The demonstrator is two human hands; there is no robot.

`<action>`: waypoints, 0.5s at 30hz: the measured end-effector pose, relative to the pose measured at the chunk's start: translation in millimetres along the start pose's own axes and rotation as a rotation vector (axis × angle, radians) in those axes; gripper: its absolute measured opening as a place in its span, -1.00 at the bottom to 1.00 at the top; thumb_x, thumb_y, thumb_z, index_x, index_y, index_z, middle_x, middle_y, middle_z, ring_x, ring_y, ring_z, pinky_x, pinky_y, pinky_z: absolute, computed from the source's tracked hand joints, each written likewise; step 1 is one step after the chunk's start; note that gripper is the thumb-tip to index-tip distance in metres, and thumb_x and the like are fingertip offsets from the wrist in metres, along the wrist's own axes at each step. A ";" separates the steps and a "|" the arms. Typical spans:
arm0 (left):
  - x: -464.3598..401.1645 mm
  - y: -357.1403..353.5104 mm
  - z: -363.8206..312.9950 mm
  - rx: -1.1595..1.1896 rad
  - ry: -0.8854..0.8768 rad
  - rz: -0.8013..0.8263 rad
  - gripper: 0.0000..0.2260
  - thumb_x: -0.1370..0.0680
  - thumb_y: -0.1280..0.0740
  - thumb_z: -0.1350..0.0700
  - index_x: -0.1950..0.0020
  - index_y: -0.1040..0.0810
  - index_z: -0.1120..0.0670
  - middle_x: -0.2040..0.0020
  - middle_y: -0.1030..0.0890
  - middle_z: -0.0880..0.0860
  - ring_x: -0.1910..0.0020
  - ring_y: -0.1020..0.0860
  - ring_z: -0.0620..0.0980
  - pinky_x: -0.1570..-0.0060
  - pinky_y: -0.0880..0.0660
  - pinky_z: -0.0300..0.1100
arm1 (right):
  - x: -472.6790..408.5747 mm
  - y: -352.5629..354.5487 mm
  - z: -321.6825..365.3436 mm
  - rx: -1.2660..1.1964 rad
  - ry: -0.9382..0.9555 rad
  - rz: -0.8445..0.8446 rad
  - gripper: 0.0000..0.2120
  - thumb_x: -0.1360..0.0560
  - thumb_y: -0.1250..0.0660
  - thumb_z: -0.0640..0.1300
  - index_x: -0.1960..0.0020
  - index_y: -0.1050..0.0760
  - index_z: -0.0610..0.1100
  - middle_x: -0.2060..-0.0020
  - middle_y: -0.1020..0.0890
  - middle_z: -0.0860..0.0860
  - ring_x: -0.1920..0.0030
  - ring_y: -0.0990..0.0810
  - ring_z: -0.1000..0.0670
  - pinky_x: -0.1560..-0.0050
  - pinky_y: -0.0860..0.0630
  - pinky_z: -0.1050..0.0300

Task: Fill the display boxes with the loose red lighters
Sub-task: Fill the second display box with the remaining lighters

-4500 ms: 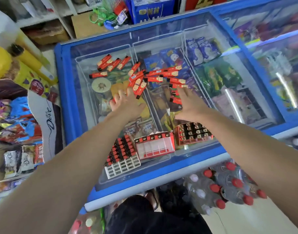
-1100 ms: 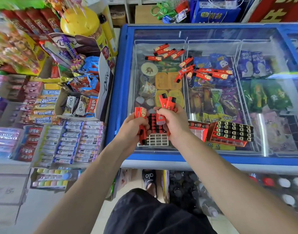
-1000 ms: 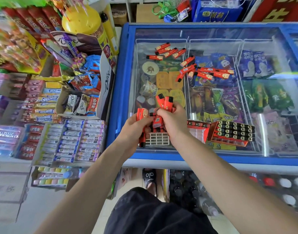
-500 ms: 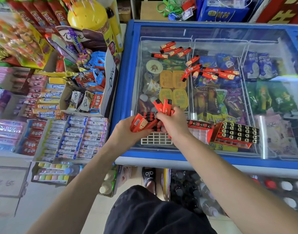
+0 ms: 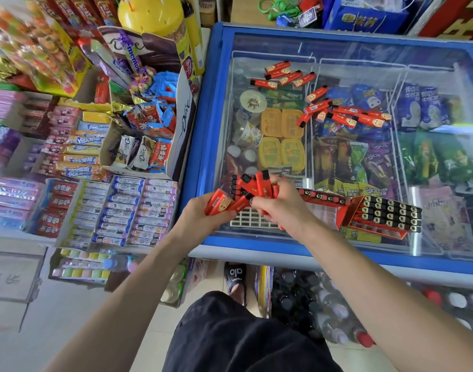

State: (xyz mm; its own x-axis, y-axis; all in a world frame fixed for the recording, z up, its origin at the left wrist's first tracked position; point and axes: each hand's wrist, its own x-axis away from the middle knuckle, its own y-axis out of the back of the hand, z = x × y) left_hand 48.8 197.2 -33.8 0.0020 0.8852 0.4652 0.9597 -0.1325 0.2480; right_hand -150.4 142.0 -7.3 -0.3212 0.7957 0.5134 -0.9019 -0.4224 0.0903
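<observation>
Both hands meet above the near left corner of the freezer lid [image 5: 211, 124], a flat sheet of clear glass in a smooth blue frame. The left hand [image 5: 200, 218] curls its fingers round a small bundle of red lighters [image 5: 220, 204], slim rectangular plastic sticks with glossy printed sides and black caps. The right hand [image 5: 281, 208] grips a second bunch of lighters [image 5: 259, 183], their black ends fanning up and to the left, while its thumb and forefinger pinch the tip of a lighter that reaches over from the left hand's bundle.

Directly beneath the hands sits a white display box [image 5: 252, 218], a moulded plastic grid of small square cells; its near rows show bare cells, and its far part is hidden by the hands. Just to its right along the lid's near edge stands a red cardboard box [image 5: 326, 208] with a pale clear insert, and beside that a tilted red box [image 5: 385, 214] packed with neat rows of black lighter tops.

Further loose lighters [image 5: 342, 115] lie scattered flat on the glass towards the far side, some in a small cluster near the far left corner, others in a ragged line at mid-lid. Under the glass, wire baskets hold crinkled wrapped ice creams.
</observation>
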 end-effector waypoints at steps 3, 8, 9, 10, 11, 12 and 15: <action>-1.3 -1.0 5.8 0.020 -0.002 0.031 -0.85 -0.56 -0.48 0.15 -0.05 -0.61 0.19 0.36 -0.49 0.03 0.39 -0.44 -0.02 0.38 -0.43 -0.19 | 2.4 -5.0 -5.4 0.120 0.043 -0.063 -0.79 -0.50 -0.47 -0.19 -0.05 -0.49 -0.02 0.26 -0.58 -0.01 0.29 -0.56 0.03 0.14 -0.51 0.13; -8.9 -1.4 22.4 0.042 0.071 -0.065 -0.80 -0.57 -0.46 0.09 -0.03 -0.58 0.21 0.33 -0.49 0.10 0.37 -0.42 0.02 0.34 -0.41 -0.08 | 0.1 -11.4 -22.4 0.332 0.237 -0.192 -0.83 -0.49 -0.49 -0.22 0.09 -0.50 -0.06 0.32 -0.57 0.07 0.36 -0.48 0.12 0.31 -0.38 0.32; -11.3 -1.0 26.2 0.054 0.106 -0.108 -0.79 -0.57 -0.45 0.09 -0.01 -0.56 0.23 0.34 -0.48 0.11 0.38 -0.41 0.02 0.34 -0.40 -0.08 | -1.2 -13.3 -28.0 0.433 0.289 -0.207 -0.83 -0.49 -0.49 -0.23 0.08 -0.50 -0.07 0.31 -0.57 0.07 0.37 -0.46 0.12 0.34 -0.37 0.30; -14.0 -0.8 29.2 0.068 0.140 -0.135 -0.78 -0.57 -0.44 0.09 0.03 -0.53 0.23 0.35 -0.48 0.10 0.39 -0.41 0.02 0.36 -0.39 -0.10 | -2.5 -15.5 -34.3 0.538 0.350 -0.214 -0.81 -0.48 -0.49 -0.26 0.08 -0.49 -0.08 0.31 -0.56 0.08 0.38 -0.46 0.11 0.37 -0.35 0.29; -16.5 -1.2 31.8 0.098 0.169 -0.144 -0.80 -0.57 -0.45 0.09 0.06 -0.52 0.21 0.35 -0.48 0.10 0.40 -0.40 0.01 0.38 -0.39 -0.12 | -4.1 -18.1 -40.6 0.633 0.412 -0.218 -0.78 -0.46 -0.50 -0.29 0.10 -0.48 -0.08 0.30 -0.54 0.09 0.38 -0.46 0.10 0.38 -0.35 0.27; -19.0 -2.2 33.8 0.152 0.194 -0.141 -0.82 -0.58 -0.45 0.11 0.08 -0.52 0.17 0.34 -0.48 0.11 0.41 -0.39 0.00 0.38 -0.40 -0.13 | -5.9 -20.8 -46.3 0.710 0.462 -0.221 -0.75 -0.42 -0.50 -0.32 0.11 -0.46 -0.09 0.29 -0.53 0.09 0.37 -0.46 0.09 0.38 -0.38 0.21; -24.9 -6.9 36.5 0.304 0.249 -0.115 -0.86 -0.57 -0.46 0.18 0.10 -0.51 0.13 0.37 -0.49 0.05 0.41 -0.38 -0.03 0.38 -0.41 -0.18 | -9.0 -27.9 -56.5 0.888 0.585 -0.233 -0.69 -0.33 -0.53 -0.36 0.12 -0.45 -0.11 0.25 -0.55 0.08 0.39 -0.50 0.01 0.49 -0.42 0.12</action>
State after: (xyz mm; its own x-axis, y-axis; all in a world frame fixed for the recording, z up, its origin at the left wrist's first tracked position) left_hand 52.4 192.3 -78.1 -0.1423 0.7465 0.6500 0.9891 0.1320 0.0650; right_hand -138.6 171.2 -62.7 -0.4686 0.8814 -0.0606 -0.5035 -0.2101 0.8381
